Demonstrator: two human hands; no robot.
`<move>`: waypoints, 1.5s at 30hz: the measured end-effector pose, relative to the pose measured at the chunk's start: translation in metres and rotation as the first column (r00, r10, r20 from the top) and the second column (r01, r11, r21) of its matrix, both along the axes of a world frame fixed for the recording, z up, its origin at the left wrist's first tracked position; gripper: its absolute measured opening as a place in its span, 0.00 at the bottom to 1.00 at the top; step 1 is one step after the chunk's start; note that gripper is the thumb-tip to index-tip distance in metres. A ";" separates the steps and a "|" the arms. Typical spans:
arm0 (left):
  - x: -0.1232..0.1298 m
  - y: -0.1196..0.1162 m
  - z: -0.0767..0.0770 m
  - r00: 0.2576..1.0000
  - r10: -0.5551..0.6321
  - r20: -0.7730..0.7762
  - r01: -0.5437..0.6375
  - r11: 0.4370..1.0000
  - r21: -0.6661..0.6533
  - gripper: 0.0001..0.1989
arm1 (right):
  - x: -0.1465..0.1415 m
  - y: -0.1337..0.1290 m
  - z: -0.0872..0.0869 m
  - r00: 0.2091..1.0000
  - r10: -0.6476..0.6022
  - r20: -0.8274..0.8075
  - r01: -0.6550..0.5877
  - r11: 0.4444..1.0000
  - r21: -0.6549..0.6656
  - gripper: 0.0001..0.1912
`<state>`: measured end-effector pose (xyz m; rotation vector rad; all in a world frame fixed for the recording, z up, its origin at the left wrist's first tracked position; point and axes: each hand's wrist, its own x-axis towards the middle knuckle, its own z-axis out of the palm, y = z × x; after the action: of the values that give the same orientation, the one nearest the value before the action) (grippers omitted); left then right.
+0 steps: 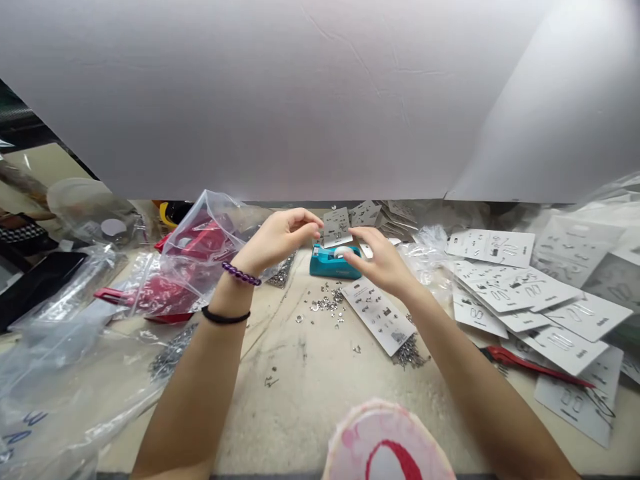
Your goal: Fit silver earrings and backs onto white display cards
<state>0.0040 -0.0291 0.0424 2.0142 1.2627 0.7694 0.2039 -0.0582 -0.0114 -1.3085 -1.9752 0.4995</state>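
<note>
A small white card with earrings stands tilted between my two hands, behind a teal tape dispenser. My left hand is at the card's left edge, thumb and fingertips close together there. At the card's right edge is my right hand, its fingertips near the top corner and its thumb over the tape roll. Another earring card lies in front of the dispenser, partly on a pile of small metal pieces. Loose studs and rings are scattered on the table.
Overlapping jewelry cards and red-handled scissors lie at the right. Clear plastic bags, one holding red items, fill the left. A large grey panel spans the back. A pink-and-white rounded object is at the front edge.
</note>
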 end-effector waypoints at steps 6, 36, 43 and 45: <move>0.021 -0.019 0.010 0.965 -0.164 -0.203 0.169 0.986 0.008 0.12 | 0.006 -0.013 0.024 0.945 0.073 -0.319 -0.135 0.975 -0.176 0.12; 0.076 -0.037 -0.058 0.784 -0.169 -0.597 0.178 0.983 -0.045 0.14 | 0.063 -0.055 -0.003 0.996 0.003 -0.092 -0.041 0.910 -0.413 0.09; 0.072 -0.037 -0.054 0.887 -0.222 -0.405 0.172 0.973 -0.156 0.13 | 0.053 -0.056 -0.007 0.997 0.032 -0.063 -0.053 0.931 -0.360 0.07; 0.066 -0.038 -0.052 0.924 -0.227 -0.309 0.173 0.966 -0.194 0.10 | 0.051 -0.056 -0.005 0.994 0.033 -0.109 -0.065 0.949 -0.308 0.07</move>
<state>0.0702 -0.0673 -0.0099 2.1519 1.2265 0.2272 0.2550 -0.1141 -0.0167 -1.3931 -1.9008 0.9156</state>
